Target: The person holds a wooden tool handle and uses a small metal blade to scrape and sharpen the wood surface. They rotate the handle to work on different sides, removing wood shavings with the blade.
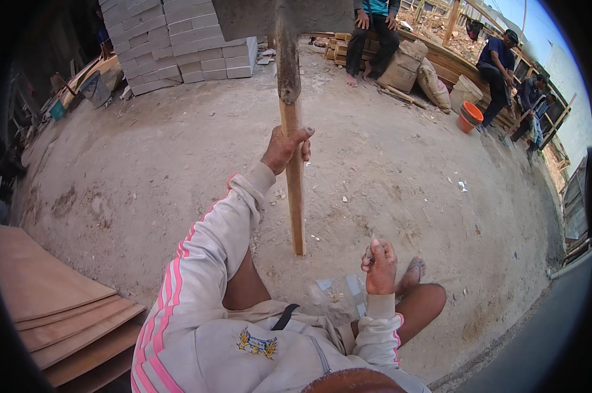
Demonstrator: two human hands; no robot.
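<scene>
My left hand is wrapped around the wooden handle of a shovel, just below its dirt-crusted metal socket. The shovel stands upright before me, with its grey blade at the top and partly cut off by the view. Its handle's lower end reaches down close to the ground. My right hand is held up near my right knee, thumb and fingers pinched together. A small thin tip seems to stick up from that pinch, too small to name.
Grey blocks are stacked at the far left. Plywood sheets lie at the near left. Several people sit along timber at the back right, near sacks and an orange bucket. Glass-like strips lie near my foot.
</scene>
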